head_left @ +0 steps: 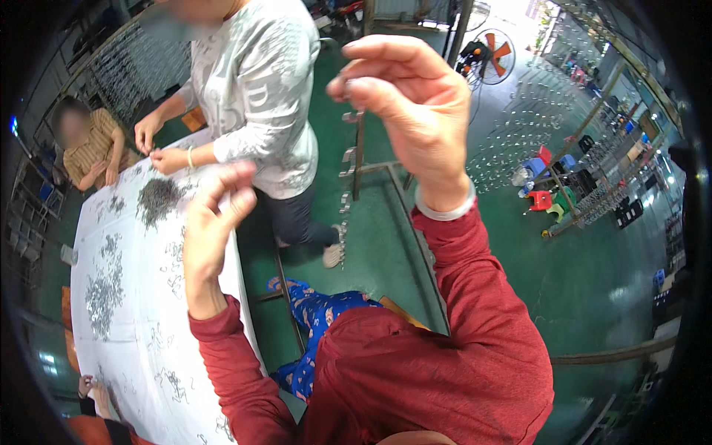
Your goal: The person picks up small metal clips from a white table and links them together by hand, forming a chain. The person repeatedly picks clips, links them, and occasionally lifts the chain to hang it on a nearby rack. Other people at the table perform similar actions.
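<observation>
My right hand [426, 111] is raised high, thumb and forefinger pinched at the top of a strand of small shiny metal pieces [347, 157]. The strand hangs straight down from the fingertips over the green floor, its pieces linked one below another. Lower and to the left, my left hand [208, 241] hovers by the right edge of the white-covered table [137, 330]. Its thumb and fingers are apart, slightly blurred, and nothing shows between them. Piles of small dark metal pieces [157, 202] and looser scatters [105, 293] lie on the cloth.
A co-worker in a grey patterned top [256, 96] stands at the table ahead; another in a striped shirt [100, 148] sits at the far left. A third person's hands show at the lower left. Metal frame bars [404, 204] stand in front of me. An orange fan [498, 55] is farther back.
</observation>
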Demonstrator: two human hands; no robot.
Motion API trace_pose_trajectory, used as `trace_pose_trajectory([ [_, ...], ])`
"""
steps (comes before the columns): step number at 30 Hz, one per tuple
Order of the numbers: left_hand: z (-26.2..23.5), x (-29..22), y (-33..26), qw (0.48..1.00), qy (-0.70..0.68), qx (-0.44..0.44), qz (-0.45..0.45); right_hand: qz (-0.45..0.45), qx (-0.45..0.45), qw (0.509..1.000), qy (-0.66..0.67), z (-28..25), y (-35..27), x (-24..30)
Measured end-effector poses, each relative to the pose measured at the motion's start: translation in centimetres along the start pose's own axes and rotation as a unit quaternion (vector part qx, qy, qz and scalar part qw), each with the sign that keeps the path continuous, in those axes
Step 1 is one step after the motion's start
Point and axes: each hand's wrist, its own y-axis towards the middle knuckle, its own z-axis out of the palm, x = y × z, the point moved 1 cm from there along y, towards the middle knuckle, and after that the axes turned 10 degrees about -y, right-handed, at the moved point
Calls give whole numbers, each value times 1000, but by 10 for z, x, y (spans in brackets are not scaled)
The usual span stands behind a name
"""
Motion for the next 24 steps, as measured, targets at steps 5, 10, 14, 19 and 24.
trace_pose_trajectory([
  [5, -32, 136, -44, 974, 15, 32, -225, -42, -70, 982, -172, -62, 9, 42],
  [10, -65, 232, -93, 918, 104, 10, -383, -35, -165, 945, -280, -137, 17, 82],
  [14, -92, 259, -114, 914, 136, 4, -383, -44, -227, 927, -296, -193, 14, 113],
  [19, -104, 260, -131, 928, -76, -50, -362, -53, -280, 884, -370, -260, 9, 151],
  [24, -98, 258, -135, 932, -89, -63, -346, -61, -358, 840, -402, -320, 13, 179],
])
